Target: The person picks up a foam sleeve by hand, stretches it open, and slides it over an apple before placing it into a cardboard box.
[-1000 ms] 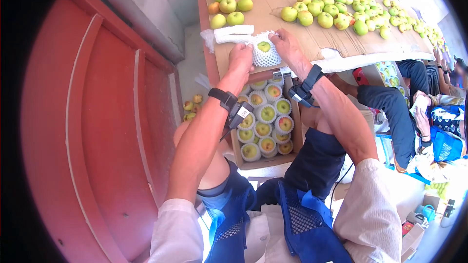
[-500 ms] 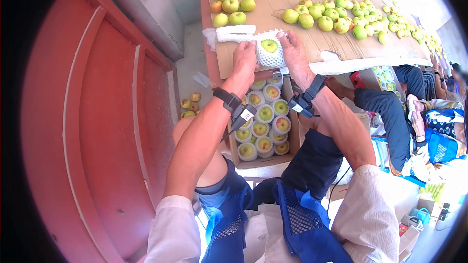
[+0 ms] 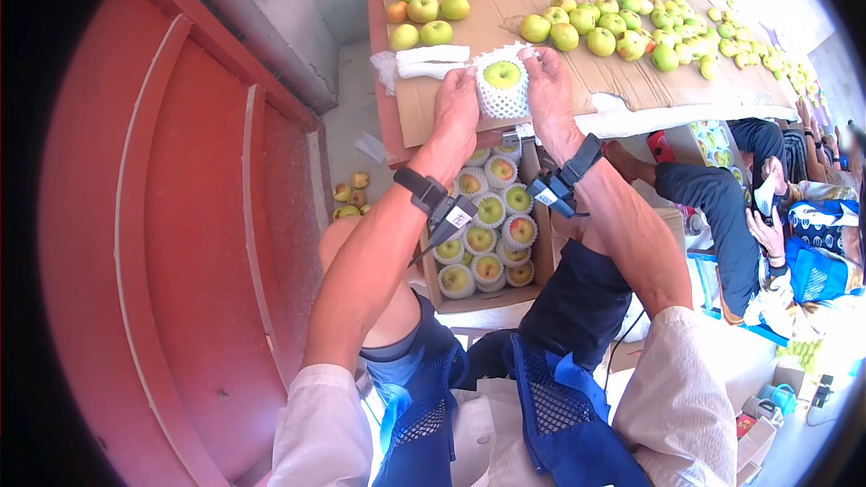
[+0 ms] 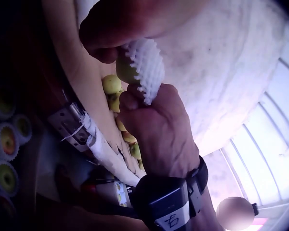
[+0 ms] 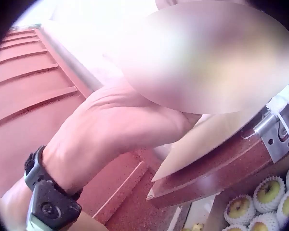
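Observation:
A green apple sits in a white foam net above the near edge of the cardboard-covered table, its top showing through the net's open end. My left hand pinches the net on one side, and my right hand grips it at the opposite upper rim. From the left wrist, the foam net shows between the two hands with part of the apple exposed. A blurred oval hides the held apple in the right wrist view. Flattened white foam nets lie just left of the hands.
Below the table edge, a cardboard box holds several net-wrapped apples. Loose apples spread across the table's right, with a smaller group at left. A red door stands at left; another person's legs are at right.
The net has come up around the apple, now standing evenly with its rim spread. Both hands have shifted slightly, the right one moving to the rim's right side.

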{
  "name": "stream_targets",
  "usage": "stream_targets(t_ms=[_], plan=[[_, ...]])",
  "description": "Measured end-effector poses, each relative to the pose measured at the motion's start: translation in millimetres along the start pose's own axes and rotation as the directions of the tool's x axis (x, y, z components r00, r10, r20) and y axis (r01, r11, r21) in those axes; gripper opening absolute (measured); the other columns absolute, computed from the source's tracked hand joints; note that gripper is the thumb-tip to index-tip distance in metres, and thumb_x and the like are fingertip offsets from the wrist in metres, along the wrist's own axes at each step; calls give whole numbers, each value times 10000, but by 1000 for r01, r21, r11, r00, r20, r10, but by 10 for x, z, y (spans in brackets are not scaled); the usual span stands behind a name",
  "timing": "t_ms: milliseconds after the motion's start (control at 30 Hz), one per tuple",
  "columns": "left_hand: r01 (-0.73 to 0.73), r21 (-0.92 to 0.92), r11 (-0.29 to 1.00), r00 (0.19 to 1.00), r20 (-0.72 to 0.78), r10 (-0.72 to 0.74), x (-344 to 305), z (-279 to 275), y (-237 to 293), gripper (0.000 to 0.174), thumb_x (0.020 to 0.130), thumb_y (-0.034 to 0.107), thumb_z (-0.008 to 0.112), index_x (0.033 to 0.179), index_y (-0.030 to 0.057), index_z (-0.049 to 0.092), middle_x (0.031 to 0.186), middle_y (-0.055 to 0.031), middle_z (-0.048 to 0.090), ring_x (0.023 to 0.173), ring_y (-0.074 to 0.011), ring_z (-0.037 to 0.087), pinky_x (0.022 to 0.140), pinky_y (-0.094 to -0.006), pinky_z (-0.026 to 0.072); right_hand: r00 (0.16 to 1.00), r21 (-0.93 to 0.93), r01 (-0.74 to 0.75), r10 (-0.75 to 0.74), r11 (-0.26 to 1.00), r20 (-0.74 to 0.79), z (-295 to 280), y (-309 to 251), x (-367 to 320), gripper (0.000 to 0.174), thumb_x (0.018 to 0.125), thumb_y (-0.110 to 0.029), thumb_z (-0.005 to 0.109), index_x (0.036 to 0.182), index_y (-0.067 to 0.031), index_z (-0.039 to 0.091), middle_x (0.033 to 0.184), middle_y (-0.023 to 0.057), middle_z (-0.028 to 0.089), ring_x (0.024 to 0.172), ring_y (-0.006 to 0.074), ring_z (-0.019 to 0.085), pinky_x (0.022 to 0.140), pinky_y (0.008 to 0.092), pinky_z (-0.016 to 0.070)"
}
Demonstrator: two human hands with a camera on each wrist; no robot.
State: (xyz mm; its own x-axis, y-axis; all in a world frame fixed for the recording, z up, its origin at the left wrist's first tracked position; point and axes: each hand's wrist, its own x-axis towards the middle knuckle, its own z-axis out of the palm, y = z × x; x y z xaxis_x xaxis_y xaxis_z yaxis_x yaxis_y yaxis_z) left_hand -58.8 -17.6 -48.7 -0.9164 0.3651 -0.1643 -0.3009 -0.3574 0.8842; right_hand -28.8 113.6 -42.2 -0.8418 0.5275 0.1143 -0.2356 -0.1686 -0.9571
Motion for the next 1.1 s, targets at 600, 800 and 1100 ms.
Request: stream_targets(t_ms=[600,800,1100], plan=[[-80,-246,966,993,65,99,-171,140,178,223,1113,204,399,1247,56,497,1238,-71,609,1138,-165,619,1002,-360,535,957,-8,290,-290,957,14,82,-155,20,179,1036,-172,582,1072,1,612,966,26,655,896,82,576,792,263,498],[-112,-263,958,991,36,125,-209,178,200,222,1110,191,403,1235,41,510,1237,-76,614,1145,-166,621,1013,-345,530,976,125,218,-214,968,-48,130,-196,14,192,1035,-187,594,1074,-1,619,943,24,661,867,80,593,759,254,509],[-273,-155,949,961,-91,261,-191,224,185,254,1095,220,454,1163,-7,547,1059,-65,630,987,-110,605,869,-291,519,941,72,338,-335,938,-47,207,-291,11,192,1036,-188,597,1047,0,631,920,3,638,846,59,552,746,238,486]])
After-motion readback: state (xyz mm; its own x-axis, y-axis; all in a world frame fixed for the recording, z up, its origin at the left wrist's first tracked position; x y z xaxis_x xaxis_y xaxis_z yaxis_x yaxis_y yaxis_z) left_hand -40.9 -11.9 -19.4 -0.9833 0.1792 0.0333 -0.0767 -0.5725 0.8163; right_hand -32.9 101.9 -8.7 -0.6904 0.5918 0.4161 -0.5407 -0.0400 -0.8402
